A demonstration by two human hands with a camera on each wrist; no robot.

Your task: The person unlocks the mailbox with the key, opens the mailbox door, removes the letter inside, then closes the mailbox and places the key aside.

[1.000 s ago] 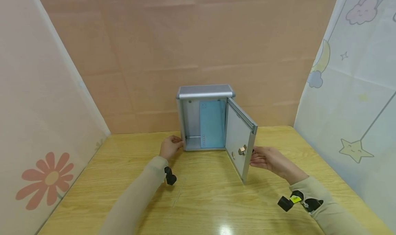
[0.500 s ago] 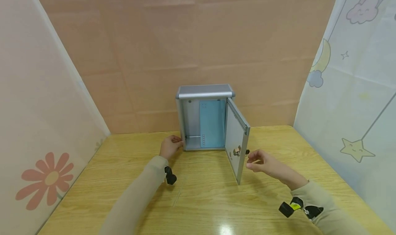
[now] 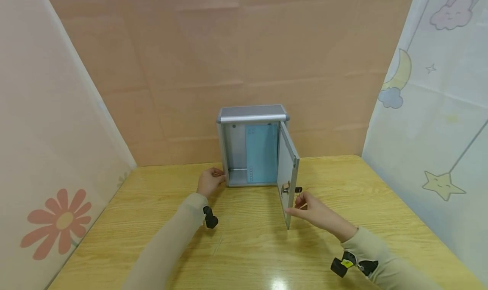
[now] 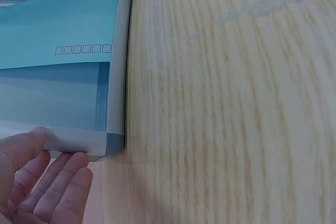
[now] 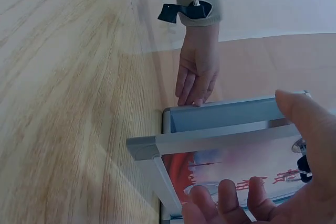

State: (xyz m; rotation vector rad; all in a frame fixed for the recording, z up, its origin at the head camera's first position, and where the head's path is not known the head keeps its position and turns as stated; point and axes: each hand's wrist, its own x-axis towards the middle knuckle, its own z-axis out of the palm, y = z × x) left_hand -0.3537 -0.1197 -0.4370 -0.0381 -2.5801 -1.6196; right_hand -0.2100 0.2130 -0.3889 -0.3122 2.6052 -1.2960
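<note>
A silver metal letter box (image 3: pixel 252 110) stands upright at the back of the table, its hinged door (image 3: pixel 286 154) swung out on the right. Inside leans a light blue envelope (image 3: pixel 261 154); its row of small printed squares shows in the left wrist view. My left hand (image 3: pixel 209 182) holds the box's lower left side, thumb on the front rim and fingers along the outer wall. At the door's free edge is my right hand (image 3: pixel 318 213), thumb extended to the edge, the other fingers bent before the printed outer face (image 5: pixel 226 163). A black-headed key (image 3: pixel 298 189) sticks out of the lock (image 3: pixel 285 189).
The wooden table (image 3: pixel 244 247) runs up to a brown backdrop (image 3: pixel 183 78). Pale patterned sheets, one with a red flower (image 3: pixel 57 222), hang at both sides. A black camera mount (image 3: pixel 210 217) sits on the left sleeve, another mount (image 3: pixel 345 262) on the right.
The door has swung leftward, partway toward the box. My right hand has come off the key area and moved left and lower along the door's edge. The left hand stays put.
</note>
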